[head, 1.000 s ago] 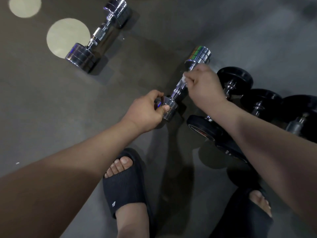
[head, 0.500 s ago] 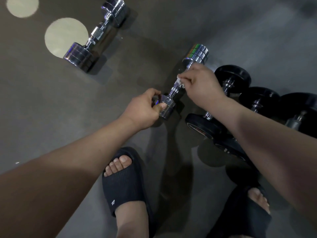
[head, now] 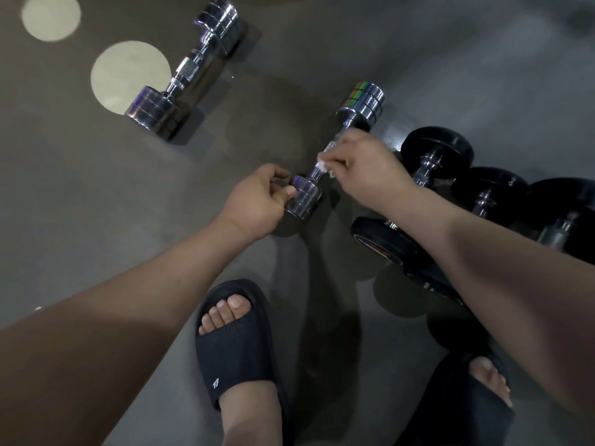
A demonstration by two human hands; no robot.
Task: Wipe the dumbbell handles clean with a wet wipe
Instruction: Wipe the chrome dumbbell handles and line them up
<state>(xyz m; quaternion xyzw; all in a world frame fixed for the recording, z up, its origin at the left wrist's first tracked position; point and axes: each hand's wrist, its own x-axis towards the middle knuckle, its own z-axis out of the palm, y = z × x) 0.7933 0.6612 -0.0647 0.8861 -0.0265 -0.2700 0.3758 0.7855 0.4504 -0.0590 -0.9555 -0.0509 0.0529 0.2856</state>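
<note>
A small chrome dumbbell (head: 362,103) lies on the grey floor at the centre of the head view. My left hand (head: 257,201) grips its near weight head (head: 304,196), thumb on the chrome. My right hand (head: 370,169) pinches a small white wet wipe (head: 323,165) against the near end of the handle; most of the handle and wipe sit hidden under my fingers. The far head shows coloured reflections.
A second chrome dumbbell (head: 185,72) lies at the upper left beside two pale round floor marks (head: 128,75). Black dumbbells (head: 438,149) are lined up at the right under my right forearm. My feet in black slides (head: 238,346) stand close below.
My right hand slid with the wipe along the handle towards the near head. My left hand kept its hold on the near weight head.
</note>
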